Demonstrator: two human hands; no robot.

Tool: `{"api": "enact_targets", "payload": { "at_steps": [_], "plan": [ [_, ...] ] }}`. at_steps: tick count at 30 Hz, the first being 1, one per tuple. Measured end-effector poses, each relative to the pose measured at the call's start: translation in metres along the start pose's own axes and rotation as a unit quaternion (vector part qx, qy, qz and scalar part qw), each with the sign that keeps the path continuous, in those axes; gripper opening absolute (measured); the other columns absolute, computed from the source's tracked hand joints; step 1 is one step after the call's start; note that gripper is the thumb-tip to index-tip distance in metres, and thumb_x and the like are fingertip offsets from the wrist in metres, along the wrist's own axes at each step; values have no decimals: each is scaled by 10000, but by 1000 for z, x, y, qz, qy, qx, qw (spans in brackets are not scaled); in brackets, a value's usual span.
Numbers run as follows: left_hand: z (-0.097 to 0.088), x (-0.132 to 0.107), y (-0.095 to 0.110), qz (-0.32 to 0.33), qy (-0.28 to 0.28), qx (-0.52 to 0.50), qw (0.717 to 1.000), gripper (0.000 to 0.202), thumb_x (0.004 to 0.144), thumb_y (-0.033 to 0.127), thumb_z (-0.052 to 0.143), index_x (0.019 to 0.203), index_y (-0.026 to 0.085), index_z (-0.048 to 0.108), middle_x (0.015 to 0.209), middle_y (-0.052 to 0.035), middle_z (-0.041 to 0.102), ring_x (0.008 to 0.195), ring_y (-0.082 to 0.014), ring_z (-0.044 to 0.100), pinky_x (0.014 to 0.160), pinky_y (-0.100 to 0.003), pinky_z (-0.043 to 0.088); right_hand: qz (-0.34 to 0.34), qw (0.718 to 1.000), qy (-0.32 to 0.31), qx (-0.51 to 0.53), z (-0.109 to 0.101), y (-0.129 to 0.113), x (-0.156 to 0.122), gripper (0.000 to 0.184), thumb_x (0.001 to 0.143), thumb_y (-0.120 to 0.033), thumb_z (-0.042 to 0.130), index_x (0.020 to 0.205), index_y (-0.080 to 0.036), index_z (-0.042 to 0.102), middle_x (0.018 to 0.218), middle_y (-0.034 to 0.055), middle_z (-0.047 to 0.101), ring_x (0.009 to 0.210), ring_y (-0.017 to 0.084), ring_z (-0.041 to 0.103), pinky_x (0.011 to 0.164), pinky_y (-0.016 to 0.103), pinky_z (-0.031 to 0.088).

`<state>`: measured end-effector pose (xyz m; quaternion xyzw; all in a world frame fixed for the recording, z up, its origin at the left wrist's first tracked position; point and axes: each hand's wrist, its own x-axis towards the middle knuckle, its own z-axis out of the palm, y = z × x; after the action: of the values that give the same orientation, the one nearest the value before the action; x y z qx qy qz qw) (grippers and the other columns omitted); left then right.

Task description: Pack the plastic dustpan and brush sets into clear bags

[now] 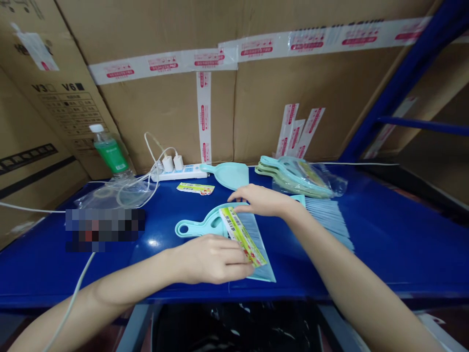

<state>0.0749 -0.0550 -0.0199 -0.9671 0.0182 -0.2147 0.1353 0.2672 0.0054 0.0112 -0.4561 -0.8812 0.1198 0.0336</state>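
Note:
A light-blue dustpan [210, 215] lies on the blue tabletop with a blue-bristled brush nested in it. Across them rests a yellow-green printed label card [240, 232], slanting down to the right. My left hand [216, 259] is closed at the card's lower end, fingertips over its edge. Above the card's upper end is my right hand [258, 199], thumb and fingers apart, the thumb near or touching the card; exact contact is hard to see. Behind lie a separate dustpan [230, 175] and another label card [196, 188]. Partly behind my right forearm is a loose brush [328, 217].
Bagged dustpan sets [300, 178] lie at the back right. A power strip [194, 172] with plugged chargers and white cables sits against the cardboard. A green-labelled bottle [112, 151] and clear plastic bag [110, 193] are at left, near a blurred patch. A blue metal post [384, 88] stands right.

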Motion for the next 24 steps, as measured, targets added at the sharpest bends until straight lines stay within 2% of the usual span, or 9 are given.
{"api": "enact_targets", "payload": {
  "at_steps": [3,6,12,18,21,24],
  "plan": [
    [-3,0,-1,2,-19,-19,1000,318,964,112,339,959,134,655,827,-33,701,808,-118,641,732,-213,535,-13,1000,18,7,-1,0,-1,298,818,-240,651,1105,-159,646,1104,118,642,997,255,588,835,359,450],
    [-6,0,0,2,-35,-30,999,332,964,109,330,954,148,660,844,-32,703,800,-118,630,731,-219,528,-52,998,36,9,0,0,0,214,785,-201,681,994,-157,670,1009,101,625,930,230,571,820,346,434],
    [-7,1,2,1,-47,-39,998,335,972,127,334,937,176,664,852,-20,705,793,-109,616,716,-216,499,-95,995,22,19,6,-2,6,124,782,-183,683,904,-160,683,855,64,591,910,221,533,833,345,405],
    [-6,1,5,-2,-32,-31,999,303,962,130,383,862,181,665,798,-1,690,754,-103,598,665,-220,469,-86,996,19,30,7,-3,7,27,774,-155,682,776,-152,655,799,45,594,864,198,536,805,312,403],
    [-5,1,4,-7,-22,-33,999,270,949,129,415,855,174,664,795,3,685,746,-113,590,646,-231,460,-75,997,24,22,3,-3,5,73,790,-142,653,725,-153,624,784,42,605,820,180,535,758,285,400],
    [-5,0,2,-18,-30,-47,998,244,943,127,425,890,162,660,850,-5,691,781,-125,589,666,-242,464,-41,999,9,15,-1,-3,2,106,793,-108,614,700,-157,602,726,23,604,695,150,525,647,251,381]
  ]
}}
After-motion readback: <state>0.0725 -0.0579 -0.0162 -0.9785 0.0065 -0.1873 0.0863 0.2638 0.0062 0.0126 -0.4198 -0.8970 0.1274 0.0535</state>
